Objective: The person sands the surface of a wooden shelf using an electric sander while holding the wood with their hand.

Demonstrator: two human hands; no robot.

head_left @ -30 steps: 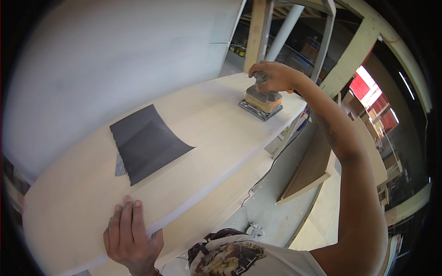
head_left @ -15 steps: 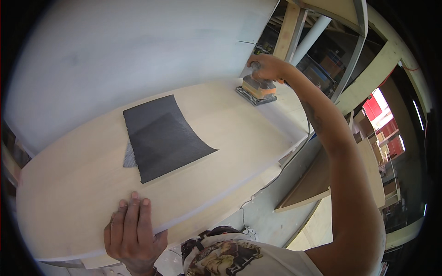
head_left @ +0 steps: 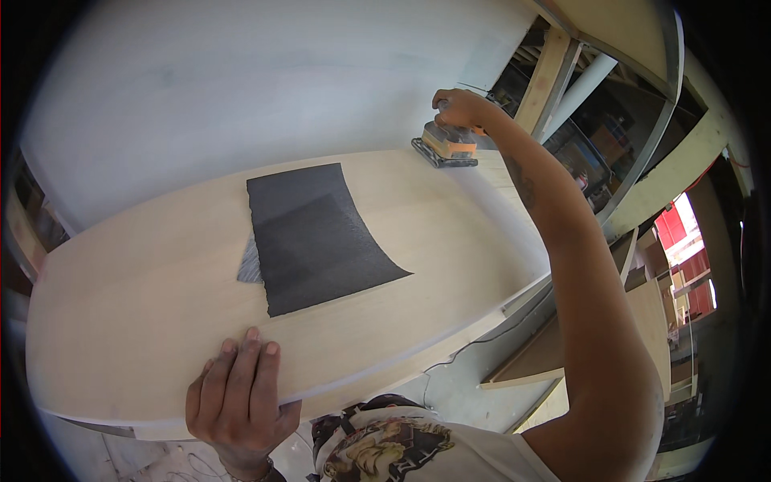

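My right hand (head_left: pixel 464 110) is wrapped around the top of a yellow-and-black power sander (head_left: pixel 450 145). The sander's pad rests on a pale wooden panel (head_left: pixel 450 233), near its far right edge. My left hand (head_left: pixel 241 394) lies on the panel's near edge, fingers stretched out and thumb over the side, holding nothing. Between the hands lies a dark grey sheet of sandpaper (head_left: pixel 321 241), its right corner curling. A lighter grey scrap (head_left: pixel 251 263) sticks out from under its left side.
A large pale upright board (head_left: pixel 265 80) stands along the panel's far side. A dark power cord (head_left: pixel 482 341) runs below the panel's near right edge. To the right are wooden framing (head_left: pixel 550 76) and leaning brown boards (head_left: pixel 526 361).
The view has shifted, so the panel and sandpaper appear farther right. Relative to the sandpaper, the sander has moved left along the far edge. My left hand stays on the near edge.
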